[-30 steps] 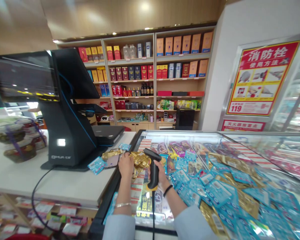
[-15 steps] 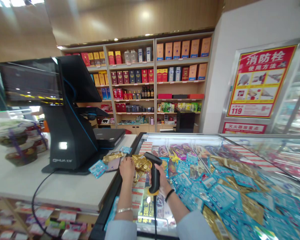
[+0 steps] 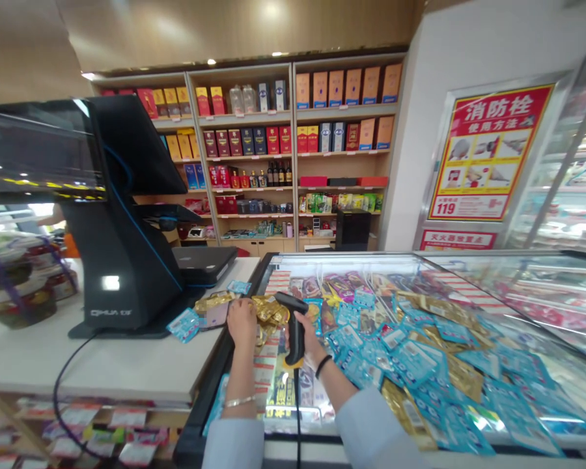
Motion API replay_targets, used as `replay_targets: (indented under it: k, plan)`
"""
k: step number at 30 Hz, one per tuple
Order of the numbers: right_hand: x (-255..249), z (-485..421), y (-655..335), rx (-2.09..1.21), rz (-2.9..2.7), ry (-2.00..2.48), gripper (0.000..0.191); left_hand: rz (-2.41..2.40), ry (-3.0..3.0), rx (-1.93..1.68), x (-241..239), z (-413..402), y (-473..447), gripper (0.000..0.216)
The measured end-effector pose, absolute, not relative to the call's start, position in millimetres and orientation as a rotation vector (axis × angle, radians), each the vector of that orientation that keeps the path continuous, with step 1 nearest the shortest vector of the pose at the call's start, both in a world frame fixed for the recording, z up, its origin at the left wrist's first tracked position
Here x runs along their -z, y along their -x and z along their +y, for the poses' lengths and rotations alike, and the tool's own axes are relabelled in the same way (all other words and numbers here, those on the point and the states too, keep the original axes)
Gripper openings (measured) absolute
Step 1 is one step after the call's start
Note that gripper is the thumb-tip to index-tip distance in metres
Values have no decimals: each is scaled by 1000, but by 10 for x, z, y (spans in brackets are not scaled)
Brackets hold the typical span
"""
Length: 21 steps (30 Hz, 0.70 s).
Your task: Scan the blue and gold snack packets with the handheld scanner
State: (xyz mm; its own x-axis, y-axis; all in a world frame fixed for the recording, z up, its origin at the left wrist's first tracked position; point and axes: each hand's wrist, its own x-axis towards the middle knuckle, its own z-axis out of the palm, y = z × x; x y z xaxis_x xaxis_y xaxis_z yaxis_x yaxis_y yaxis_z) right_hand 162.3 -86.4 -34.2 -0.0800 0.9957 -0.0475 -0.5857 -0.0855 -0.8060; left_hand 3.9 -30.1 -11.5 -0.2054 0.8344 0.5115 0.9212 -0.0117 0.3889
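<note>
My right hand (image 3: 305,339) is wrapped round the grip of a black barcode scanner (image 3: 295,335) with yellow trim, its head tilted to the left. A cable runs down from its base. To its left, the curled fingers of my left hand (image 3: 241,321) rest at a heap of crumpled gold foil packets (image 3: 269,311), their tips partly hidden. A phone (image 3: 216,314) lies by that hand on the counter edge, with more gold packets behind it. One blue packet (image 3: 183,325) is left of the phone. Many blue packets (image 3: 415,361) and gold ones are strewn on the glass at right.
A black checkout terminal (image 3: 122,260) stands on the white counter (image 3: 141,371) at left, near stacked tubs (image 3: 19,293). The glass-topped freezer (image 3: 297,259) extends to the right. Shelves of boxes and bottles (image 3: 247,140) line the back wall.
The whole view has shifted slightly to the right, so things appear further left. Both hands keep about the same places by the gold packets, and the scanner stays in my right hand.
</note>
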Motion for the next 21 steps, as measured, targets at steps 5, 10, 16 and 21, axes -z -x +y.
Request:
replay_targets:
  k: [5, 10, 16, 21]
  plan:
    - [374, -847, -1634, -1532, -765, 741, 46, -2118, 1946, 986, 135, -266, -21, 19]
    - [387, -841, -1633, -1525, -774, 735, 45, -2145, 1926, 950, 132, -270, -18, 20]
    - [242, -865, -1704, -1455, -842, 679, 44, -2044, 1924, 1042, 76, -311, -62, 21]
    - [-95, -1016, -2051, -1358, -922, 659, 44, -1757, 2095, 1164, -36, -313, -338, 20]
